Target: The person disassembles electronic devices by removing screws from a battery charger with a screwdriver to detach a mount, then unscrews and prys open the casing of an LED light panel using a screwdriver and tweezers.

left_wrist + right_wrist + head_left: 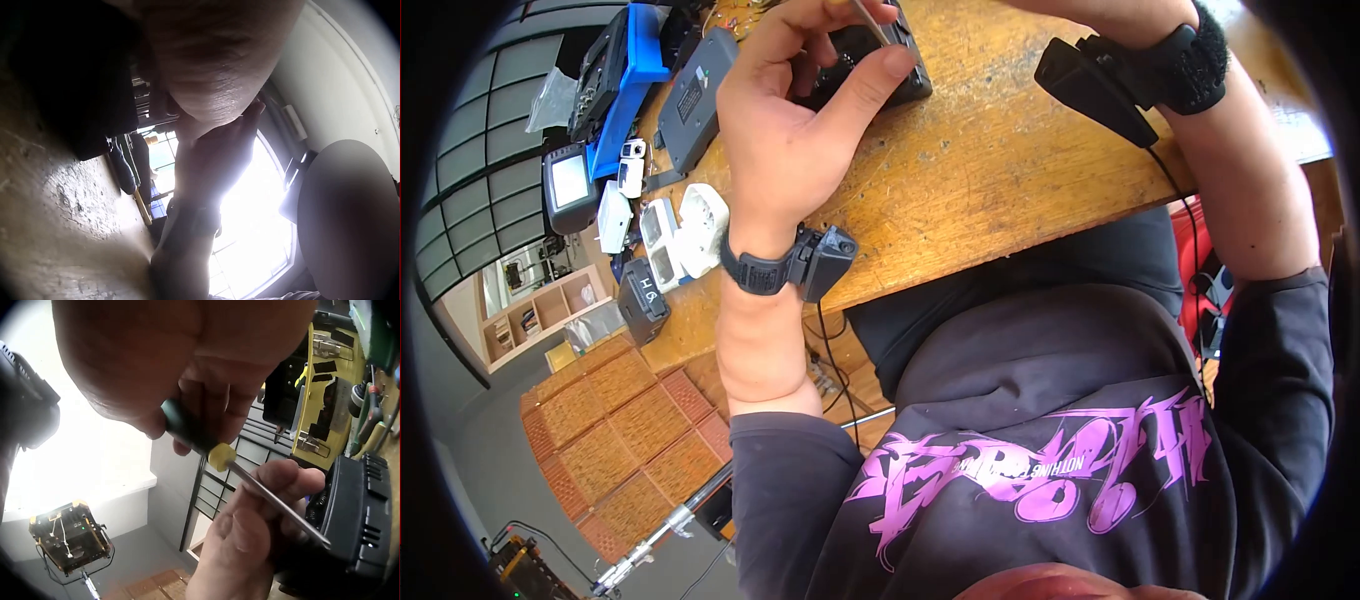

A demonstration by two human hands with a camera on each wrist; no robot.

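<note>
A screwdriver [187, 428] with a dark green handle and yellow collar is gripped by my right hand [187, 356]. Its metal shaft [275, 500] slants down to the edge of a black slotted device [359, 519]. My left hand [800, 130] is at that device in the head view, thumb stretched toward its corner and the other fingers bent. From the right wrist, the left fingers show behind the shaft, beside the device; I cannot tell whether they grip it. In the head view, most of the right hand lies beyond the top edge.
A wooden table [1000, 190] runs under both arms. Left of the left arm are white plastic parts [700, 225], a grey device [700, 100], a blue tray [645, 45] and a black box marked HQ [642, 300]. A yellow toolbox [325, 394] stands behind the device.
</note>
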